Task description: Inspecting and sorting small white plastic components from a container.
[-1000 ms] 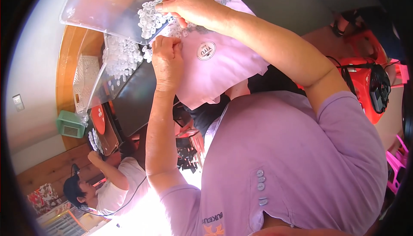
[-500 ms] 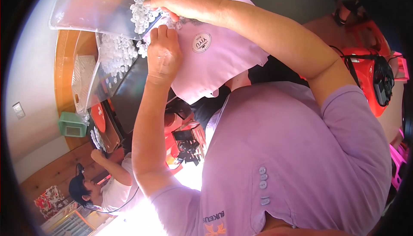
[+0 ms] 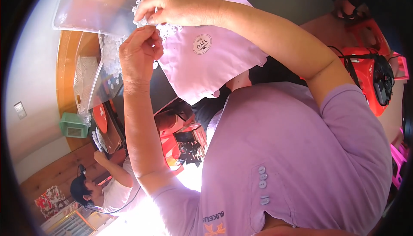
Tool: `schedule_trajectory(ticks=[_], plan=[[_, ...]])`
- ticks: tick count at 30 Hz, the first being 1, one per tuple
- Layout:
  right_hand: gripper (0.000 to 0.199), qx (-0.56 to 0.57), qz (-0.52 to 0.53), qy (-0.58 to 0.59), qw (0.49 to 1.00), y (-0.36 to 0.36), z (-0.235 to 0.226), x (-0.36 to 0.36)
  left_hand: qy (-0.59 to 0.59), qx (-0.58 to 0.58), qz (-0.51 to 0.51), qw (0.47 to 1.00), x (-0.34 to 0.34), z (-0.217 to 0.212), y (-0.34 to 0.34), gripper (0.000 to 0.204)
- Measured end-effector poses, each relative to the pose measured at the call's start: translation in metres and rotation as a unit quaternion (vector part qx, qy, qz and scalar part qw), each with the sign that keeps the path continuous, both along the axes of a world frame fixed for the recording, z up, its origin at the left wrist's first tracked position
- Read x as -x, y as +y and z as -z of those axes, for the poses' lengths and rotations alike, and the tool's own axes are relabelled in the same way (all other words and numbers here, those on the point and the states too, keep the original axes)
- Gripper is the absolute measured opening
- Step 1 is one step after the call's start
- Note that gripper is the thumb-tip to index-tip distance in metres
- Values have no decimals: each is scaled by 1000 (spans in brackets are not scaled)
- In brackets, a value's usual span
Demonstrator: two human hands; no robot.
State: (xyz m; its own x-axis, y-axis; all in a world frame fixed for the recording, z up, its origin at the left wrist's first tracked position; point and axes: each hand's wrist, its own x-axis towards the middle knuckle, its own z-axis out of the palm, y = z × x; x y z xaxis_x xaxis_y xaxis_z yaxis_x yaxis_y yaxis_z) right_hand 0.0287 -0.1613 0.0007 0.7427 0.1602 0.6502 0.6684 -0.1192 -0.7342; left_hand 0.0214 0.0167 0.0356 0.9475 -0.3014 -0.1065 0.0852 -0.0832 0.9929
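Observation:
Many small white plastic pieces with holes (image 3: 170, 30) lie heaped at the far edge of a pink cloth (image 3: 202, 68) bearing a round printed badge. Over this heap my right hand (image 3: 183, 6) reaches in from the right, its fingers bent together at the pieces. What sits between its fingertips is too small to make out. My left hand (image 3: 140, 51) is raised just left of the cloth, fingers curled and thumb pressed to them. Its fingertips almost meet those of the right hand; whatever they pinch is hidden.
A clear plastic bin (image 3: 92, 83) with more white pieces stands to the left, below another clear plastic panel (image 3: 86, 14). A green basket (image 3: 74, 125) is farther left. At lower left a person in a dark cap (image 3: 79, 188) works; a red stool (image 3: 363, 79) stands right.
My left hand has moved left off the pink cloth, and its fingers have turned toward the right hand. The right hand has shifted slightly left and down, bringing the fingertips together.

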Motion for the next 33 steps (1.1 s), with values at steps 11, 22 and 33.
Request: schedule_trajectory(ticks=[11, 22, 33], plan=[[9, -75, -113, 155, 979, -5, -4, 2, 210, 240, 98, 943, -9, -2, 8, 22], [15, -122, 8, 196, 973, -9, -2, -6, -258, -304, -94, 912, 10, 62, -29, 10], [16, -130, 13, 165, 978, -7, 0, -8, -274, -329, -30, 903, 7, 64, -27, 17]])
